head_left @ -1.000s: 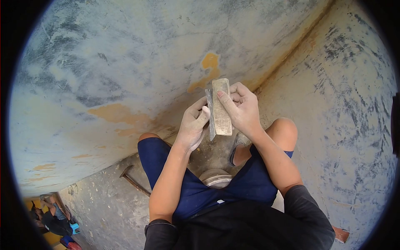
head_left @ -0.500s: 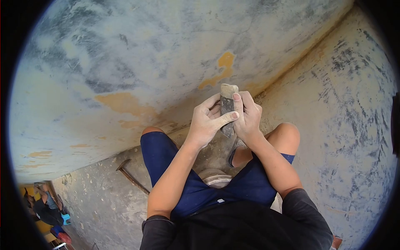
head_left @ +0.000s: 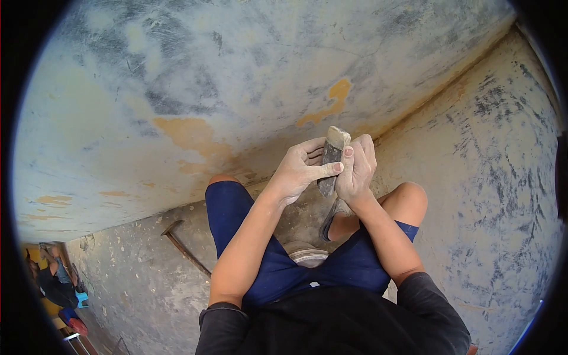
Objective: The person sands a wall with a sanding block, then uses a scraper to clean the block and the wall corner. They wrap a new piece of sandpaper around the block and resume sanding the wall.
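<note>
A short dark grey block with a pale, dusty end [head_left: 332,155] is held up in front of my knees, tilted slightly to the right at the top. My left hand [head_left: 300,170] grips it from the left, with the thumb lying across its front and the fingers curled behind. On the other side my right hand [head_left: 357,168] closes on its edge, the thumb pointing up along it. White dust coats both hands. What the block is made of, or wrapped in, I cannot make out.
Ahead rises a patchy wall [head_left: 248,71] with yellow spots, meeting a second wall [head_left: 473,195] at a corner on the right. A hammer-like tool [head_left: 186,251] lies on the floor [head_left: 133,272] left of my leg. Far left are a person [head_left: 56,284] and a blue stool [head_left: 81,299].
The block has tipped a little to the right and shifted slightly right and down with both hands. My view has turned slightly. Both hands keep hold.
</note>
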{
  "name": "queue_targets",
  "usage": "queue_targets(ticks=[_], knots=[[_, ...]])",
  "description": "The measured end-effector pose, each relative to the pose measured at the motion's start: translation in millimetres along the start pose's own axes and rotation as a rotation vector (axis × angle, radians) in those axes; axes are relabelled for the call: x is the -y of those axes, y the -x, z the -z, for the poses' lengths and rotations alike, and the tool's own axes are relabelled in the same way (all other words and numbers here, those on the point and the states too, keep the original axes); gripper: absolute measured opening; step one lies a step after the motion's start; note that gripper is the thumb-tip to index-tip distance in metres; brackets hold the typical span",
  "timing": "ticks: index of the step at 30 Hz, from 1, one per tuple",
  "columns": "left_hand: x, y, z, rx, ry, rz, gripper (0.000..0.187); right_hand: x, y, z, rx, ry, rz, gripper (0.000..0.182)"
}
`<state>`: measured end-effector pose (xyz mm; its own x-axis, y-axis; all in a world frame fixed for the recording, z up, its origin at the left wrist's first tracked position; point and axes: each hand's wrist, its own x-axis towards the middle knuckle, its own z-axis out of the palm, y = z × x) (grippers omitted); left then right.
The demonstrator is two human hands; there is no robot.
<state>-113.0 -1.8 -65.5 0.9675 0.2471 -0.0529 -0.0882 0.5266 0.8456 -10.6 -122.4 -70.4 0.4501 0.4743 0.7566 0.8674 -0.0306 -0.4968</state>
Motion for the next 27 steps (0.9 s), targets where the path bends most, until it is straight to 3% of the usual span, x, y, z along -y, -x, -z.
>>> queue_targets(ticks=[4,6,7,9,10,12,15,19,21,23,25,27], knots=[[-3.6,0.2,3.1,0.036,-0.055,0.03,0.06,-8.6,8.0,-8.6,-0.064,-0.037,0.014,0.031],[0.2,-0.9,3.7,0.02,0.022,0.061,0.058,-10.7,13.2,-13.7,-0.066,-0.132,-0.057,0.049],[1.5,-0.8,4.4,0.019,0.024,0.061,0.058,-9.1,13.1,-15.5,-0.064,-0.132,-0.057,0.049],[3.3,-1.1,6.4,0.045,0.223,0.179,0.05,-3.5,7.6,-18.7,0.002,-0.349,-0.302,0.066],[5.8,-1.7,8.2,0.044,0.223,0.18,0.05,-0.2,2.1,-17.0,0.002,-0.349,-0.303,0.066],[10.1,-4.0,10.3,0.05,0.289,0.19,0.042,3.9,-10.0,-12.9,0.063,-0.726,-0.649,0.079],[10.8,-3.9,9.2,0.055,0.344,0.16,0.041,-11.7,-11.3,-7.5,0.125,-0.852,-0.827,0.079],[10.5,-5.9,6.7,0.013,0.318,0.101,0.044,-15.1,-11.7,-0.2,0.233,-0.856,-0.878,0.077],[8.2,-7.2,2.2,-0.125,0.22,-0.003,0.046,-11.3,-9.0,1.2,0.35,-0.653,-0.796,0.075],[9.2,-8.3,4.5,-0.175,0.207,0.012,0.046,-7.1,-1.6,0.2,0.331,-0.615,-0.683,0.066],[11.5,-9.4,7.9,-0.224,0.195,0.025,0.045,7.8,0.5,-0.8,0.29,-0.389,-0.49,0.058],[15.4,-10.3,10.9,-0.309,0.235,0.043,0.044,15.8,4.6,-4.9,0.257,-0.463,-0.564,0.06]])
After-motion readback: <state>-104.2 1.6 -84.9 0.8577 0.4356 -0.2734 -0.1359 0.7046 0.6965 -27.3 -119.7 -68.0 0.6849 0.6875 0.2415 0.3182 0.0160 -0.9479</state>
